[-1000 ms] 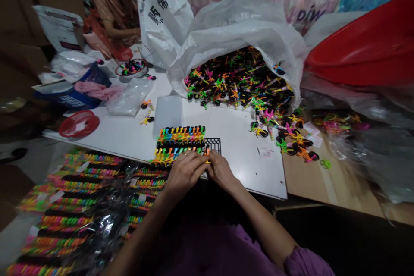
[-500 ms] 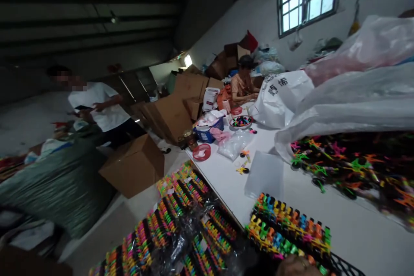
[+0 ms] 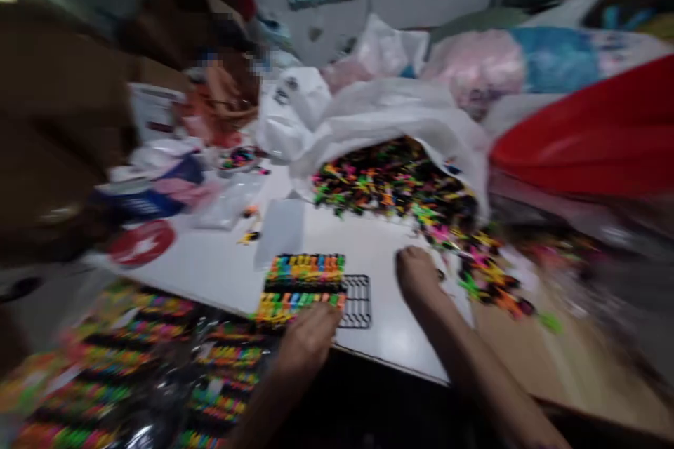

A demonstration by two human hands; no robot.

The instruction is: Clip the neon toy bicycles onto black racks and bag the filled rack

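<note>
My left hand [image 3: 310, 333] rests at the front right of a black plastic rack [image 3: 357, 302], its fingers curled over the near row. Rows of small bright plastic toys [image 3: 302, 266] fill the rack's left part, while bare black grid shows at its right end. My right hand [image 3: 415, 270] is closed on the white table, just left of loose toys with black wheels [image 3: 487, 270]. Whatever its fingers hold is hidden. Behind it, a heap of the same toys [image 3: 390, 179] spills from a large white sack [image 3: 400, 102].
Packed rows of toys in clear plastic [image 3: 221, 354] lie below the table's left edge. A clear plastic sheet [image 3: 281, 224], a red lid [image 3: 142, 242] and a blue basket [image 3: 142, 200] are on the table [image 3: 221, 273]. Another person [image 3: 232, 84] sits beyond. Cardboard [image 3: 531, 337] lies at right.
My view has swung right and down, bringing both forearms and the whole toy heap into sight. The standing person at left is out of view. My right hand now shows near the loose toys.
</note>
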